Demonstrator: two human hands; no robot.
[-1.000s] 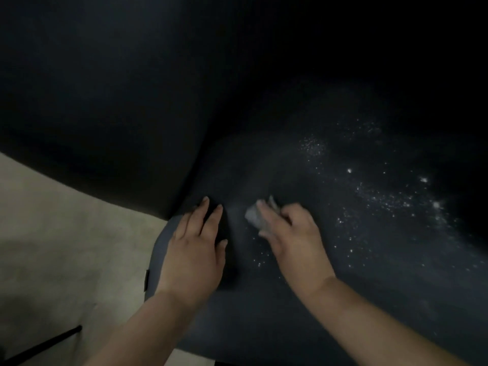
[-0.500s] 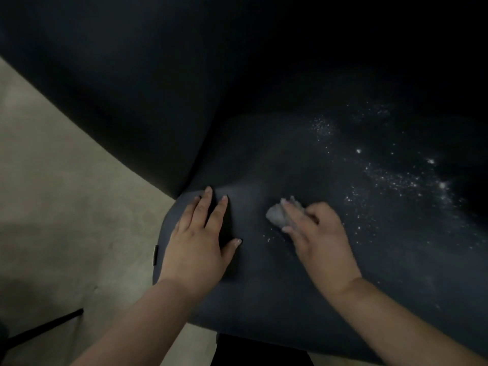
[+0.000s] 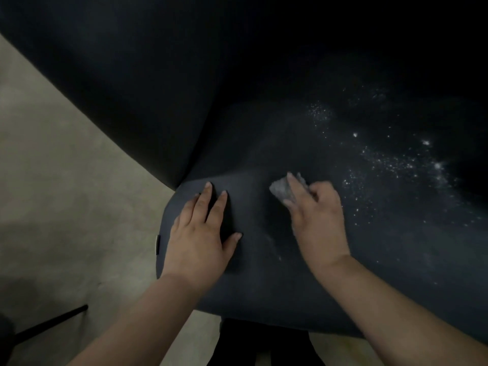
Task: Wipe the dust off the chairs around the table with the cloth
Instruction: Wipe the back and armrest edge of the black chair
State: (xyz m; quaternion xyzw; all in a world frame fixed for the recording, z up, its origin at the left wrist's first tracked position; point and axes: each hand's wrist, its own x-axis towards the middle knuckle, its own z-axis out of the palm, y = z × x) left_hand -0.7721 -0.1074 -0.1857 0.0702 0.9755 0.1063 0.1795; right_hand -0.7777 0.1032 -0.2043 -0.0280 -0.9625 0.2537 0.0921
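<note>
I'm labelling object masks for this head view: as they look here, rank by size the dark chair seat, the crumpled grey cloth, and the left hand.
1. Dark chair seat, largest by far.
2. Left hand, resting flat on the seat.
3. Crumpled grey cloth, partly hidden under the right hand.

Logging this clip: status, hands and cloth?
Left hand flat on chair seat. Right hand grips cloth on seat. White dust right of cloth. Nothing blocking.

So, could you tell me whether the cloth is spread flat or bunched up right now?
Bunched up: the cloth shows as a small grey wad under the right hand, whose fingers curl over it on the chair seat.
</note>
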